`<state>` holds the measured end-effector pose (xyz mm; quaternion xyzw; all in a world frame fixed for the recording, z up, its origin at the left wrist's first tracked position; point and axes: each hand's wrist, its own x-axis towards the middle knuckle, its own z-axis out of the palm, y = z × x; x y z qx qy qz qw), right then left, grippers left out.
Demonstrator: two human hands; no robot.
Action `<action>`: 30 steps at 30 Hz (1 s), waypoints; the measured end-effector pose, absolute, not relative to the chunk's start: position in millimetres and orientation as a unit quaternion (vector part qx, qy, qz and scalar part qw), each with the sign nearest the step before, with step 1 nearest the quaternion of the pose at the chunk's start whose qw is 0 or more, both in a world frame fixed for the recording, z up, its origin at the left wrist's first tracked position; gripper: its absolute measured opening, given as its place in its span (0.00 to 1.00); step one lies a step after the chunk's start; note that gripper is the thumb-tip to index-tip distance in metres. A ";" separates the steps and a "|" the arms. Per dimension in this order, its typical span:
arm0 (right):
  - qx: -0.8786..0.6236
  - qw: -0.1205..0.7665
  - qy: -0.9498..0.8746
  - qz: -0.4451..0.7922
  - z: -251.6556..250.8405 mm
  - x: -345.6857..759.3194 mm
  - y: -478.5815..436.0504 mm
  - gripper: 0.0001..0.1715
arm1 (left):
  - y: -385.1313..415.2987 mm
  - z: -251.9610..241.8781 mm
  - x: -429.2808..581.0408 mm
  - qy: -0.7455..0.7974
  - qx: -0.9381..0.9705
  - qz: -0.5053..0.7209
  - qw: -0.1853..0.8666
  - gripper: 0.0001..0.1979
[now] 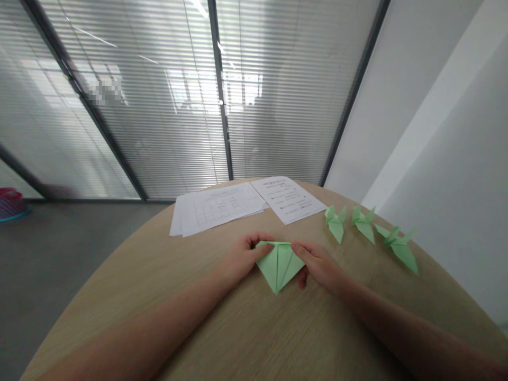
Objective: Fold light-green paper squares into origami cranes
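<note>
A light green folded paper (pixel 279 264) lies flat on the round wooden table (pixel 166 280), shaped like a downward-pointing kite. My left hand (pixel 242 256) pinches its upper left corner with curled fingers. My right hand (pixel 319 264) presses on its upper right corner, fingers closed on the edge, thumb below it. Both forearms rest on the tabletop.
Three finished green paper cranes (pixel 335 222) (pixel 364 222) (pixel 400 244) stand in a row to the right. Printed white sheets (pixel 220 206) (pixel 288 198) lie at the table's far edge. Glass partitions with blinds stand behind; a white wall is at the right.
</note>
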<state>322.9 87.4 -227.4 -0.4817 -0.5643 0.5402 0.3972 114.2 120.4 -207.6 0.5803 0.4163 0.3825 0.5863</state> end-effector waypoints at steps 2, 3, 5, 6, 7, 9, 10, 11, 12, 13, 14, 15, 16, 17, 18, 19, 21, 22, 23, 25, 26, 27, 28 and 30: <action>-0.473 0.402 -0.567 0.542 -226.7 322.4 87.7 0.29 | 120.9 -208.5 114.9 0.428 0.577 0.378 0.584 0.15; -0.468 0.402 -0.570 0.543 -226.7 322.3 88.0 0.30 | 121.2 -209.0 115.3 0.435 0.575 0.376 0.581 0.16; -0.457 0.399 -0.577 0.548 -227.2 322.2 88.6 0.31 | 121.7 -210.1 116.2 0.451 0.572 0.377 0.572 0.17; -0.452 0.396 -0.580 0.551 -227.4 322.2 88.8 0.31 | 121.8 -210.6 116.7 0.457 0.571 0.378 0.567 0.18; -0.449 0.395 -0.580 0.553 -227.7 322.1 89.0 0.30 | 122.0 -211.1 117.1 0.460 0.571 0.381 0.563 0.18; -0.453 0.398 -0.576 0.552 -228.1 321.9 89.3 0.29 | 122.3 -212.0 117.8 0.457 0.569 0.395 0.558 0.16; -0.459 0.404 -0.572 0.547 -228.4 321.8 89.4 0.28 | 122.5 -212.5 118.0 0.452 0.569 0.407 0.553 0.15; -0.465 0.410 -0.567 0.542 -228.6 321.8 89.6 0.28 | 122.9 -213.2 118.0 0.445 0.569 0.423 0.547 0.13; -0.470 0.418 -0.562 0.538 -229.0 321.9 90.0 0.28 | 123.5 -213.9 117.8 0.437 0.570 0.441 0.539 0.11; -0.474 0.425 -0.556 0.534 -229.4 322.1 90.4 0.29 | 124.1 -214.8 117.5 0.428 0.572 0.456 0.531 0.10; -0.478 0.434 -0.550 0.531 -229.9 322.3 90.7 0.29 | 124.7 -215.6 117.1 0.419 0.576 0.466 0.525 0.09; -0.481 0.442 -0.542 0.529 -230.4 322.4 91.0 0.29 | 125.3 -216.5 116.5 0.411 0.582 0.469 0.521 0.08; -0.484 0.448 -0.535 0.528 -230.8 322.4 91.1 0.28 | 125.7 -217.2 115.9 0.406 0.592 0.464 0.519 0.07; -0.486 0.455 -0.529 0.527 -231.0 322.1 91.0 0.27 | 125.9 -217.7 115.1 0.406 0.604 0.453 0.515 0.05; -0.488 0.459 -0.526 0.524 -231.0 321.7 90.6 0.26 | 125.8 -217.9 114.4 0.411 0.618 0.438 0.507 0.05; -0.488 0.459 -0.529 0.521 -230.9 321.0 89.9 0.25 | 125.6 -218.0 113.7 0.418 0.632 0.423 0.496 0.07; -0.487 0.455 -0.544 0.510 -230.2 319.4 88.2 0.24 | 124.7 -217.8 112.5 0.432 0.657 0.400 0.470 0.12; -0.486 0.453 -0.552 0.504 -229.7 318.6 87.3 0.23 | 124.3 -217.6 112.0 0.434 0.667 0.393 0.461 0.14; -0.487 0.452 -0.559 0.497 -229.3 318.0 86.6 0.23 | 123.9 -217.5 111.7 0.434 0.673 0.387 0.456 0.15; -0.491 0.454 -0.564 0.485 -229.0 317.2 85.6 0.22 | 123.4 -217.3 111.3 0.433 0.682 0.380 0.450 0.17; -0.493 0.456 -0.564 0.481 -229.2 317.1 85.4 0.22 | 123.2 -217.2 111.3 0.433 0.685 0.378 0.448 0.17; -0.495 0.458 -0.563 0.478 -229.7 317.1 85.4 0.22 | 123.0 -217.1 111.4 0.434 0.687 0.376 0.444 0.18; -0.496 0.462 -0.561 0.475 -230.4 317.2 85.5 0.22 | 122.8 -216.9 111.6 0.435 0.690 0.375 0.440 0.18; -0.498 0.468 -0.560 0.469 -232.4 317.5 86.0 0.22 | 122.4 -216.4 112.2 0.434 0.697 0.374 0.432 0.18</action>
